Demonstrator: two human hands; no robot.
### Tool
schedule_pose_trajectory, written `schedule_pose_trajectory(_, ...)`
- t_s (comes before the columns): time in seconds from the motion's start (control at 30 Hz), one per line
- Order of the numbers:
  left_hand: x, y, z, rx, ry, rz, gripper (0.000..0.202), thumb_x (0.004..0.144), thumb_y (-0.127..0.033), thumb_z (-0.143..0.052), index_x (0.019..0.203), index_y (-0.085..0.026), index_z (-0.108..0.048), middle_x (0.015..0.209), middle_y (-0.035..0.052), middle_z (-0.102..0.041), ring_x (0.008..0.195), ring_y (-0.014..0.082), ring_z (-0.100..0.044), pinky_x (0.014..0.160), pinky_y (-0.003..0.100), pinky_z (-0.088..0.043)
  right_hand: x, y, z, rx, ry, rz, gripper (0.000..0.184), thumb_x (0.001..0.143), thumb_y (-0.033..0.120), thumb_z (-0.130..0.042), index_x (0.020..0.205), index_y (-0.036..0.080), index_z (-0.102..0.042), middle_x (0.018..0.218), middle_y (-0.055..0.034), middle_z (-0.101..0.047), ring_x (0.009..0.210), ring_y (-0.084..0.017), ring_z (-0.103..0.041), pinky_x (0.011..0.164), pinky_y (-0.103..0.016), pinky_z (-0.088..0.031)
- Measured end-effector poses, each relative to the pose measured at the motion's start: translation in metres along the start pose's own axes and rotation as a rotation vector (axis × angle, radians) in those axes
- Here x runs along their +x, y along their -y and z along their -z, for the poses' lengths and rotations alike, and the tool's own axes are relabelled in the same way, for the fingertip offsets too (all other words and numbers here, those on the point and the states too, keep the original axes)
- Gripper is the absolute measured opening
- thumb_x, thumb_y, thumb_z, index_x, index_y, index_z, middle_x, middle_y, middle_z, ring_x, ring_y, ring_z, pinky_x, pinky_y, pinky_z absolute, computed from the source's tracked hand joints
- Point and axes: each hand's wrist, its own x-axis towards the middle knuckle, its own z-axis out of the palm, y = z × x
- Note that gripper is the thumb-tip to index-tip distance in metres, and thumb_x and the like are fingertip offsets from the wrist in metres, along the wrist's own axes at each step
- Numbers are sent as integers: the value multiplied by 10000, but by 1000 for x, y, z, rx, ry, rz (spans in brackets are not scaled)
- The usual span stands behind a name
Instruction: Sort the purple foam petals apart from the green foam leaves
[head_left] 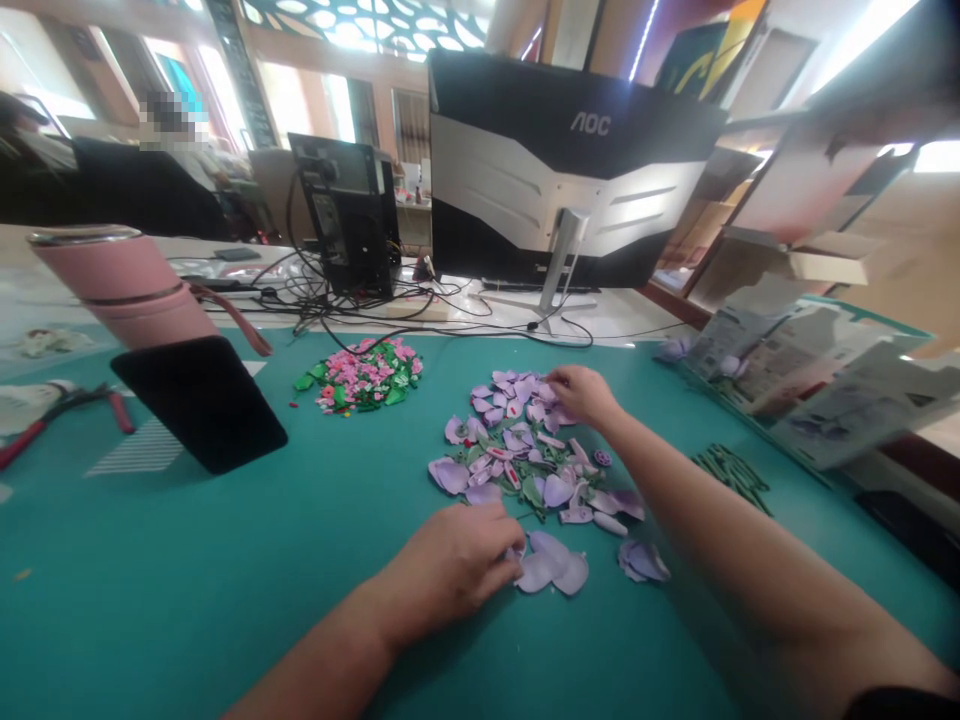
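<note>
A loose pile of lilac petal pieces (557, 490) mixed with green and white parts lies in the middle of the green mat. In front of the pile, my left hand (469, 555) is closed with curled fingers around a lilac piece (513, 553), mostly hidden by the fingers. That hand is beside a flat lilac flower of several broad petals (571, 574). My right hand (585, 393) reaches to the pile's far edge, its fingers pressed together among the petals; what they pinch is hidden. A small cupped petal cluster (642, 561) sits apart at the near right.
Pink and green small pieces (367, 375) form another pile at the back left. A black phone (202, 405) leans against a pink tumbler (135, 285), with pliers (56, 415) nearby. Green stems (729, 475) and upright printed cartons (806, 370) are right. A monitor (517, 170) and cables stand behind.
</note>
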Motion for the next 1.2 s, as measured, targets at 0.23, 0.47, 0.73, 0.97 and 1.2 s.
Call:
schedule_pose_trajectory(0.23,0,1,3,34,20,13,143,951,-322,-565,1019,-219,-637,959,20,-653,856,190,-611,697,303,-422,64,-17,-21,-159,95,-43,324,906,237,-516,1112,190,-762,1173,-133,-694,1080,-236,-619,970,-295,-417)
schedule_pose_trajectory(0.47,1,-1,2,33,36,7,149,952,-324,-563,1033,-222,-634,980,32,-657,866,201,-615,702,315,-432,70,-15,-32,-198,195,-140,300,769,187,-625,1029,220,-772,1086,-109,-739,992,-251,-661,818,-295,-484)
schedule_pose_trajectory(0.73,1,1,2,7,-7,-29,153,957,-309,-556,1032,-212,-647,947,34,-654,842,186,-606,682,295,-432,48,-13,-16,-28,74,-161,231,818,237,-582,994,202,-729,1015,-67,-748,921,-207,-660,757,-257,-469)
schedule_pose_trajectory(0.97,0,5,3,-10,-82,-24,131,949,-288,-562,998,-196,-642,942,27,-648,816,160,-602,692,272,-429,-5,6,0,201,37,-40,180,854,281,-565,942,188,-691,884,-18,-736,773,-149,-638,665,-220,-458)
schedule_pose_trajectory(1.2,0,17,10,-33,-182,33,113,944,-249,-542,974,-194,-637,946,20,-673,841,155,-612,737,266,-444,-62,10,6,247,79,5,179,823,234,-613,963,220,-725,865,-4,-737,764,-149,-634,700,-232,-457)
